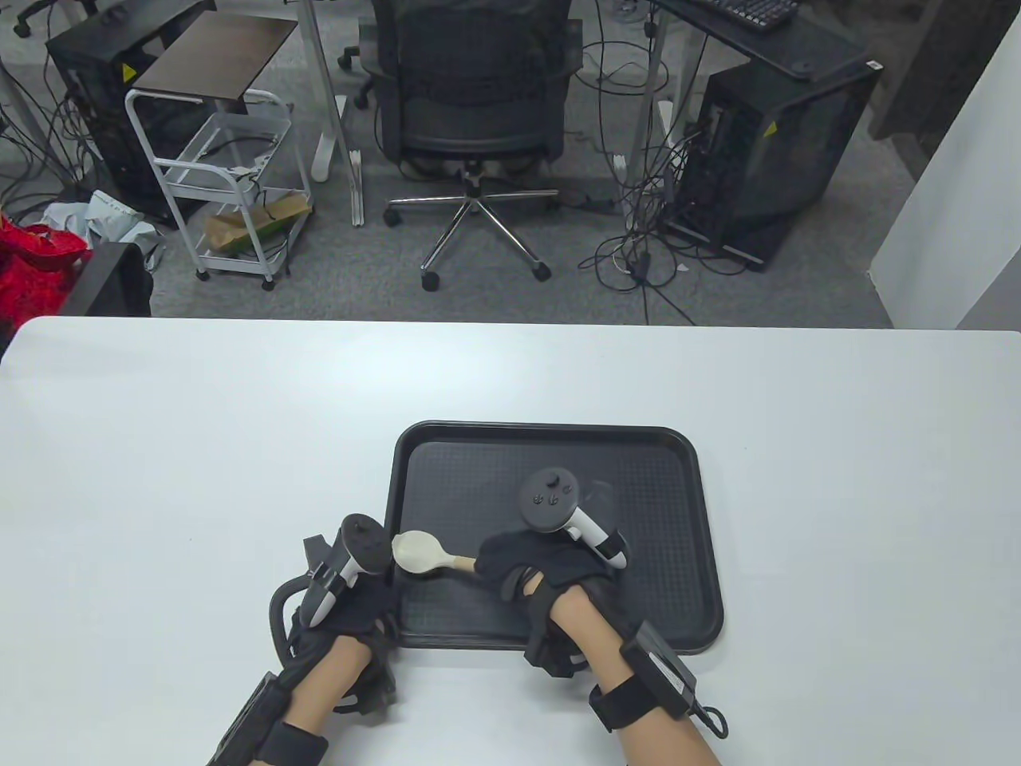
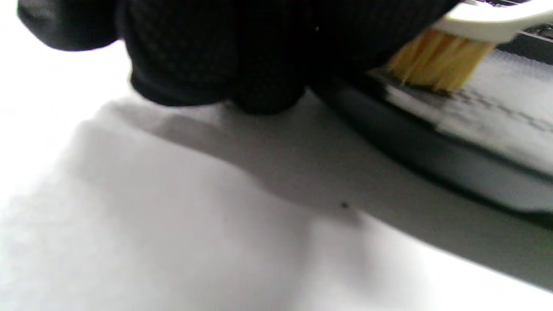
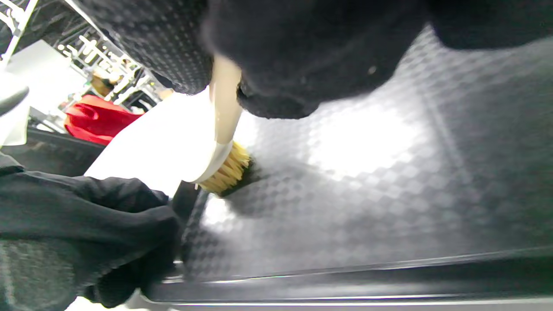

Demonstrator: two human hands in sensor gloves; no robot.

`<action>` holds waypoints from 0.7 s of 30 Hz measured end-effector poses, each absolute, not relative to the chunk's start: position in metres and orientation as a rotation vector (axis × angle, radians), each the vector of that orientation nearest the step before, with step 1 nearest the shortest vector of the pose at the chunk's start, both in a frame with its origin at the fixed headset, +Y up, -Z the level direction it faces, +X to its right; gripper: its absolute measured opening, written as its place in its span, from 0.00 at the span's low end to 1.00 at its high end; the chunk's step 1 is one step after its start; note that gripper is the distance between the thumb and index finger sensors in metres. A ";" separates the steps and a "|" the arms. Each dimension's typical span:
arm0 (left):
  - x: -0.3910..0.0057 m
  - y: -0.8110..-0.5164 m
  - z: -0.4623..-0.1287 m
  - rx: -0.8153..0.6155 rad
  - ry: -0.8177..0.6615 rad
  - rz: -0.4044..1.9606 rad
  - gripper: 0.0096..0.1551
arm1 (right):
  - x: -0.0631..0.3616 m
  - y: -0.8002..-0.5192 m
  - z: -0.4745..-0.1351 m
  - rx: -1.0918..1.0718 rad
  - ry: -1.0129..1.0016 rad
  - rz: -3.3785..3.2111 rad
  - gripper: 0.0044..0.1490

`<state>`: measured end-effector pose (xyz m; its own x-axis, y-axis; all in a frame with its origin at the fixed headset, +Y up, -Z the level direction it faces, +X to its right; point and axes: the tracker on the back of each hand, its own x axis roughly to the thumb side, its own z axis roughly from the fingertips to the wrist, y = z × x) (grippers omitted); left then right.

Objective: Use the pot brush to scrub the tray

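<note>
From above I see my right hand (image 1: pixel 530 568) wrapped around the brush (image 1: pixel 423 552) handle, its head on the tray (image 1: pixel 694 511) near the left rim. My left hand (image 1: pixel 347 594) sits at that rim (image 2: pixel 432 151); its grip I cannot tell. On my right wrist camera, the bristles (image 3: pixel 227 172) press the tray floor.

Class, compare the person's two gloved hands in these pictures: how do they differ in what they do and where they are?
The right hand is curled round the pot brush handle; the left hand holds no tool and rests at the tray edge. The right hand is over the tray floor, the left hand at its left rim, mostly over the white table. Both wear black gloves with a tracker on the back.
</note>
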<state>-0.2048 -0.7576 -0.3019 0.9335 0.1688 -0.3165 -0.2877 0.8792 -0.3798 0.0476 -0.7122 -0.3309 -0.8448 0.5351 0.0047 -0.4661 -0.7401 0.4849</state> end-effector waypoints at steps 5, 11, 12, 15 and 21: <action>-0.205 -0.758 -0.302 -0.435 0.281 0.242 0.35 | 0.077 -0.717 -0.329 0.160 0.691 2.466 0.31; -0.205 -0.758 -0.301 -0.435 0.282 0.241 0.35 | 0.108 -0.709 -0.332 0.096 0.739 2.499 0.31; -0.204 -0.758 -0.302 -0.435 0.282 0.241 0.35 | 0.115 -0.707 -0.333 0.084 0.754 2.505 0.31; -0.205 -0.758 -0.302 -0.435 0.282 0.239 0.35 | 0.133 -0.703 -0.335 0.053 0.785 2.513 0.31; -0.205 -0.758 -0.302 -0.434 0.282 0.238 0.35 | 0.179 -0.703 -0.337 -0.055 0.814 2.456 0.31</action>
